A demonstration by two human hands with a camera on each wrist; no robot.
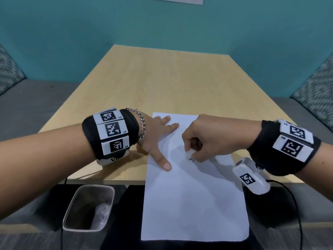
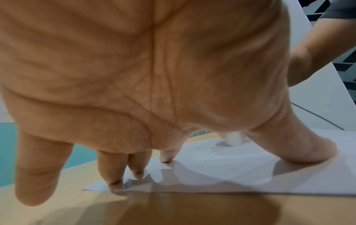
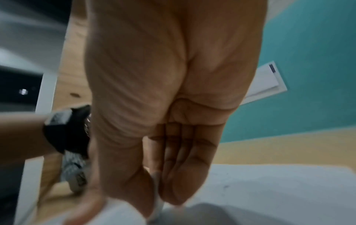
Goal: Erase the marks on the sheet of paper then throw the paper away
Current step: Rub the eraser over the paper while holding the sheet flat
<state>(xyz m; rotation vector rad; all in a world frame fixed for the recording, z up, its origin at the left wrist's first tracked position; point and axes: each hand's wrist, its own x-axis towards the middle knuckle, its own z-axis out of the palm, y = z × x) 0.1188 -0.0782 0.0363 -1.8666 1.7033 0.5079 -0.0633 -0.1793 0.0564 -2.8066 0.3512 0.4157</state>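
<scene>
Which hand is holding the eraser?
The right hand, fingers curled, pinches the white eraser. The left hand lies flat on the paper.

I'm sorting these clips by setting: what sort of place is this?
Probably a booth-style seating nook in an office or lounge: a wooden table flanked by patterned upholstered benches, against a teal wall, with a bin below.

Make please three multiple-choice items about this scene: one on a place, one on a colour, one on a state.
1. Where is the bin?
A. below the table's near edge, on the left
B. on the table
C. on the right bench

2. What colour is the wall?
A. red
B. teal
C. white

3. What does the left hand do?
A. grips the eraser
B. presses flat on the paper
C. hangs idle

Answers:
1 A, it stands below the table edge.
2 B, teal shows.
3 B, straight fingers touch the sheet; the right hand pinches the eraser.
</scene>
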